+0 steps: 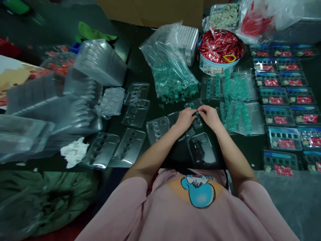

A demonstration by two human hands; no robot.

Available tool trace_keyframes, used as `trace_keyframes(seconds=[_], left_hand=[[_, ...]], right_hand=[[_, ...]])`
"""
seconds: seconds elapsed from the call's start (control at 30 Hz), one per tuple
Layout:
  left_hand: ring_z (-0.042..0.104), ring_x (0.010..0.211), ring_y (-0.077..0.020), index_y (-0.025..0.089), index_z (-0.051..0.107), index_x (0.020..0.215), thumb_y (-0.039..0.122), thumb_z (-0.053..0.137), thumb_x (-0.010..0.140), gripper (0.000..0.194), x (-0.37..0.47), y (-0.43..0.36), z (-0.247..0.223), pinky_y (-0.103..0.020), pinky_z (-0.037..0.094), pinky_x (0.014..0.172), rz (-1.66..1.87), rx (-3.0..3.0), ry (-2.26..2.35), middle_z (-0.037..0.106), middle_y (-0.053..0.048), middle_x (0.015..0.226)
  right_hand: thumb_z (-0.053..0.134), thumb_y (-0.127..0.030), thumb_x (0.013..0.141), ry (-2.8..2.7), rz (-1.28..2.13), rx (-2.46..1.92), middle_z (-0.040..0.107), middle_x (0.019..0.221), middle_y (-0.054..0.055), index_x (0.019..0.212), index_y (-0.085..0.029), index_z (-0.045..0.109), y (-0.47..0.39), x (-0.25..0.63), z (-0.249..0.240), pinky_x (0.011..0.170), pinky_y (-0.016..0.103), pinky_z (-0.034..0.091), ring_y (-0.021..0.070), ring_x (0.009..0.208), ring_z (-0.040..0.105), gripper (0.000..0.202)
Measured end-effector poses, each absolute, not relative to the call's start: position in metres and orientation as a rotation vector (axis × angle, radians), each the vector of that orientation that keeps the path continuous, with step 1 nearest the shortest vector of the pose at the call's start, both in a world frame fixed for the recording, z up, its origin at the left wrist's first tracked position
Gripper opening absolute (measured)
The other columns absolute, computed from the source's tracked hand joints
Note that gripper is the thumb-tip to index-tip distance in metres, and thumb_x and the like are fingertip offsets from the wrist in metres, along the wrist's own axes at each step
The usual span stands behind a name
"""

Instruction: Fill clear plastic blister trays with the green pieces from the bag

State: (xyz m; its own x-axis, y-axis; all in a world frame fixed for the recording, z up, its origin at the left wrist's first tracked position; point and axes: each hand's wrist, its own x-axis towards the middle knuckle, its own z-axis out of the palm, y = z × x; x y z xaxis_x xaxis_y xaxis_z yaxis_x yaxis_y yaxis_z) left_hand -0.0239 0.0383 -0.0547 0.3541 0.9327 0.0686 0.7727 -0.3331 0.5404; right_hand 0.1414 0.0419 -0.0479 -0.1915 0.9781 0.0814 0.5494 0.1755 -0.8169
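Observation:
My left hand [186, 119] and my right hand [209, 116] meet over a clear plastic blister tray [197, 123] with a row of small wells. Some wells at its far end hold small green translucent pieces [192, 105]. The fingers of both hands are pinched close together at the row; what they hold is too small to make out. Just beyond them, a clear bag [173, 72] spills a heap of loose green pieces [179, 93]. Trays filled with green pieces [237, 87] lie stacked right of my right hand. Unfilled clear trays [202, 150] lie nearer my body.
Stacks of clear trays [52, 107] crowd the left side, with a crumpled white tissue [74, 152] in front. A round tin [216, 67] of red packets [220, 45] stands at the back. Rows of filled packs [278, 115] with red packets and blue sticks line the right.

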Motion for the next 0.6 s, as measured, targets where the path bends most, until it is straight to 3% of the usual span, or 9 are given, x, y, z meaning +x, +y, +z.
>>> trace_keyframes(seconds=[0.1,0.27,0.6], left_hand=[[0.063,0.083,-0.0194,0.018,0.069,0.103,0.015,0.070,0.079,0.025,-0.026,0.036,-0.052,-0.030,0.047,0.076,0.591,2.101,1.527,0.068,-0.005,0.089],[0.064,0.087,-0.0202,0.017,0.071,0.085,0.013,0.065,0.082,0.008,-0.029,0.038,-0.057,-0.031,0.047,0.079,0.585,2.156,1.506,0.070,-0.006,0.088],[0.066,0.092,-0.0198,0.018,0.074,0.092,0.013,0.063,0.083,0.015,-0.035,0.044,-0.052,-0.030,0.050,0.084,0.545,2.212,1.431,0.072,-0.007,0.095]], right_hand=[[0.059,-0.017,0.082,-1.917,0.846,-1.462,0.069,0.084,0.003,0.085,-0.020,0.070,0.044,0.135,-0.045,0.078,0.029,0.047,0.0170,0.079,0.063,0.011],[0.063,-0.013,0.080,-2.007,0.812,-1.602,0.070,0.079,0.003,0.079,-0.019,0.071,0.050,0.131,-0.047,0.077,0.028,0.046,0.0172,0.078,0.064,0.011],[0.053,-0.013,0.087,-2.122,0.631,-1.783,0.070,0.086,0.007,0.089,-0.019,0.070,0.044,0.120,-0.044,0.072,0.026,0.042,0.0180,0.079,0.063,0.018]])
